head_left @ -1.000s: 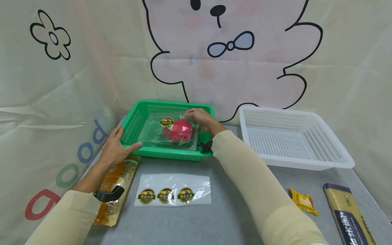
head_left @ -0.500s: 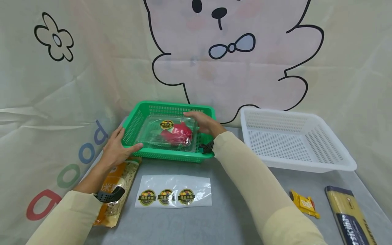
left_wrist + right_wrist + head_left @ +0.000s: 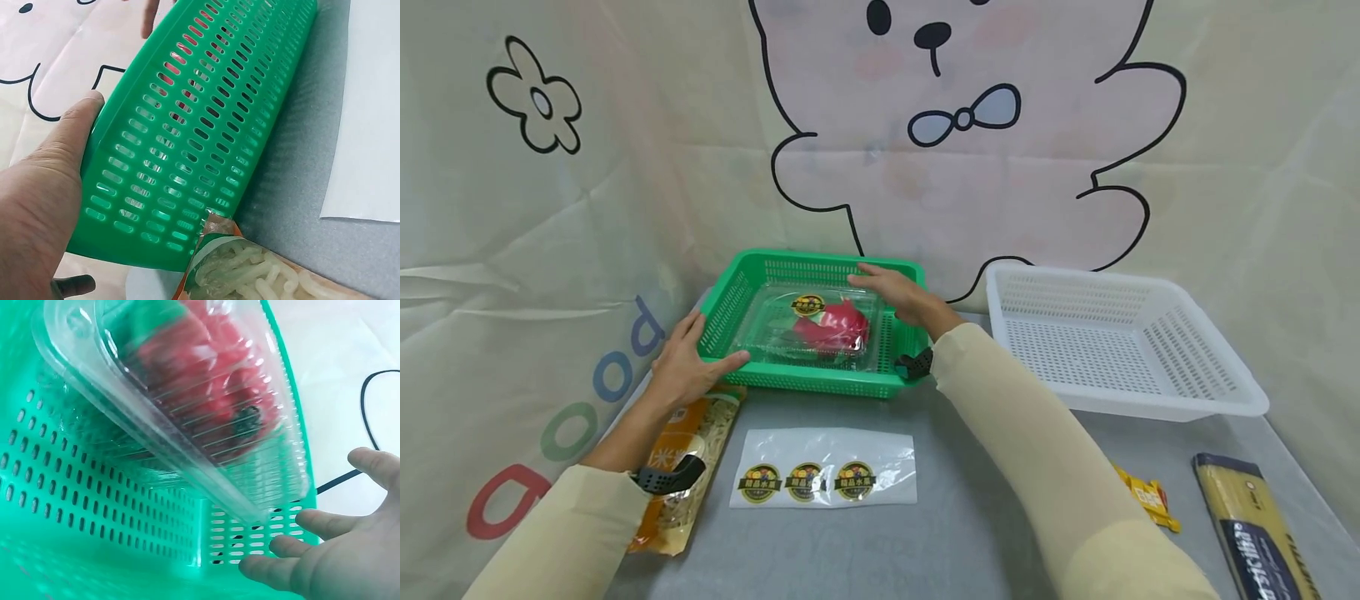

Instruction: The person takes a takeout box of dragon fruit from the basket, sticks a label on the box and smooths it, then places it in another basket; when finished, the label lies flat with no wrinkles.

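Observation:
A clear plastic clamshell box point(image 3: 765, 321) with a red dragon fruit point(image 3: 837, 327) inside lies in the green basket point(image 3: 820, 383); a round black-and-gold sticker point(image 3: 808, 305) is on its lid. My left hand point(image 3: 685, 367) grips the basket's front left corner, thumb along the front rim and fingers at the left side. Over the basket's right side, my right hand point(image 3: 898, 293) has its fingers spread and holds nothing. In the right wrist view those fingers point(image 3: 325, 522) are apart from the box.
A sheet with three stickers point(image 3: 891, 467) lies in front of the basket. A noodle bag point(image 3: 688, 483) is under my left forearm. At right are a white basket point(image 3: 1150, 404), a small yellow packet point(image 3: 1150, 498) and a gold-and-navy package point(image 3: 1247, 508). A cloth backdrop stands behind.
The clamshell box has settled lower and flatter into the green basket. My right hand has let go of it and drawn slightly up and right. The left hand stays on the corner.

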`<state>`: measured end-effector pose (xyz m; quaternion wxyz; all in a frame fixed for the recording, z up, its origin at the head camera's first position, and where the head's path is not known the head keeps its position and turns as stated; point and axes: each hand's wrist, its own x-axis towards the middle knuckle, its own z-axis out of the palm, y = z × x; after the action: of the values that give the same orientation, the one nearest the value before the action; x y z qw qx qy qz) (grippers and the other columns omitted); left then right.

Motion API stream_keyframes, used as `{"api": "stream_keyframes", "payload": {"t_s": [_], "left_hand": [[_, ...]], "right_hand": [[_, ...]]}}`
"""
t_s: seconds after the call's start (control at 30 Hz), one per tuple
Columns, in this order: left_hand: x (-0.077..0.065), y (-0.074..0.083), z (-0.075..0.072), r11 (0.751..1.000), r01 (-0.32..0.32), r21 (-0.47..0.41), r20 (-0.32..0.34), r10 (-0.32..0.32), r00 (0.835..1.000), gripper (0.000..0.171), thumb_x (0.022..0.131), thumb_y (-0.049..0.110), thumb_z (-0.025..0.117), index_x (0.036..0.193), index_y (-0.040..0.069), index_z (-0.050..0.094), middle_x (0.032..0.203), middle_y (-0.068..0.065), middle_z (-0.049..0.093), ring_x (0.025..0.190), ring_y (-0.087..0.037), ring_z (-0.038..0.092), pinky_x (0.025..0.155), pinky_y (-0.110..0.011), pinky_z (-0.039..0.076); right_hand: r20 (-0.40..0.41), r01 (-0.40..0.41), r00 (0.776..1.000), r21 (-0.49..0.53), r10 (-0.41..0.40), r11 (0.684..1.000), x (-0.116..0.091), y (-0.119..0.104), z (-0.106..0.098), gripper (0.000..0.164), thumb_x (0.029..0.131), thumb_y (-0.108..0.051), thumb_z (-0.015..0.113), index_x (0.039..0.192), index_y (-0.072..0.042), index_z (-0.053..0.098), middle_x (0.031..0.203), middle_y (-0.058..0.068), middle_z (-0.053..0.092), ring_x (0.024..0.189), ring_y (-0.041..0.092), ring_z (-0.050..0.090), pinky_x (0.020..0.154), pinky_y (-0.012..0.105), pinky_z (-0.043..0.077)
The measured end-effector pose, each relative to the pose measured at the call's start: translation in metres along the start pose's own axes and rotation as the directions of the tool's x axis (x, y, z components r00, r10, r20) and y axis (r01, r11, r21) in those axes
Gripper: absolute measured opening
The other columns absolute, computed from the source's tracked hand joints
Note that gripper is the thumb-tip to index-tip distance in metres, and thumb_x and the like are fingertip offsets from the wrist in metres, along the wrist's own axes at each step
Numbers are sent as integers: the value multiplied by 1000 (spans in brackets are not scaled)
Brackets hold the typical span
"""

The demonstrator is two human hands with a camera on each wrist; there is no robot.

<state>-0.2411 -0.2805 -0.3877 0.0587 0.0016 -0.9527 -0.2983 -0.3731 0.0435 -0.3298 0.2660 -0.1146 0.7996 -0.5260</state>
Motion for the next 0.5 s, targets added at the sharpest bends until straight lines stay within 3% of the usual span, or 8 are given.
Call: {"api": "stream_keyframes", "payload": {"t_s": [0.23,0.5], "left_hand": [[-1,2,-2,1000,4,16,12,-4,1000,108,84,62,62,153,-2,8,157,-22,4,134,-57,13,92,-78,9],[-1,3,-5,998,0,58,15,-1,1000,109,83,65,60,153,-2,11,156,-24,9,131,-58,17,92,-77,12]], "right_hand": [[-4,98,995,-23,-98,995,-22,-7,-8,69,97,-46,52,155,-28,20,159,-4,12,144,23,6,111,52,13],[-36,145,987,-225,-157,963,-48,-13,-21,72,94,-58,47,155,-31,21,159,-5,15,144,25,8,109,58,16]]}}
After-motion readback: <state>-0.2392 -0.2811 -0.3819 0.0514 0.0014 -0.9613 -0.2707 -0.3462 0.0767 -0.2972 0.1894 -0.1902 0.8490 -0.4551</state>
